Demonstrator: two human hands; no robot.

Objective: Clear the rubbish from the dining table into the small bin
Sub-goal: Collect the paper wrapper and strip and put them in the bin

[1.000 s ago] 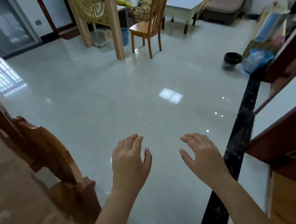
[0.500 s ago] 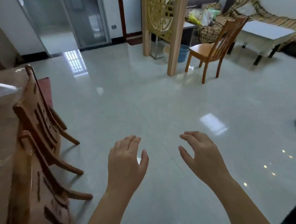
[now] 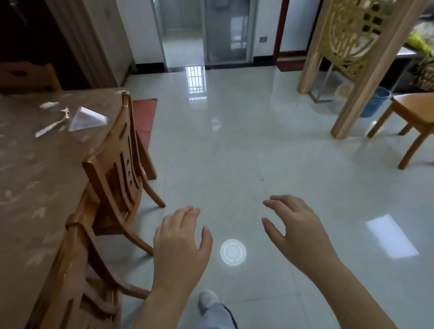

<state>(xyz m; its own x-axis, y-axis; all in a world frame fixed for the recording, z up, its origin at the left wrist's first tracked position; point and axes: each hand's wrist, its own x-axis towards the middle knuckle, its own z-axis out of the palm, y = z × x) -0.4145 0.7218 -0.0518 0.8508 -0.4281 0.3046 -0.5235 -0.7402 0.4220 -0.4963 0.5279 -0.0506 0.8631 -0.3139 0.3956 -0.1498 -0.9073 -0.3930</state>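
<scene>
Beside the dining table [image 3: 33, 175], the left hand [image 3: 180, 245] and the right hand [image 3: 298, 225] hover over the floor, fingers loose and holding nothing. Rubbish lies at the table's far end: pale scraps [image 3: 53, 123] with a clear wrapper [image 3: 87, 119] just beside them. This looks like the approach to a pick. The next move calls for reaching past the chair [image 3: 119, 170] to gather them.

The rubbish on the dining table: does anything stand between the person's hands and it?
Yes. The farther wooden chair is tucked against the dining table, and its back stands between the left hand and the bones and clear plastic piece on the tabletop. The right hand is even farther away, over the floor.
</scene>
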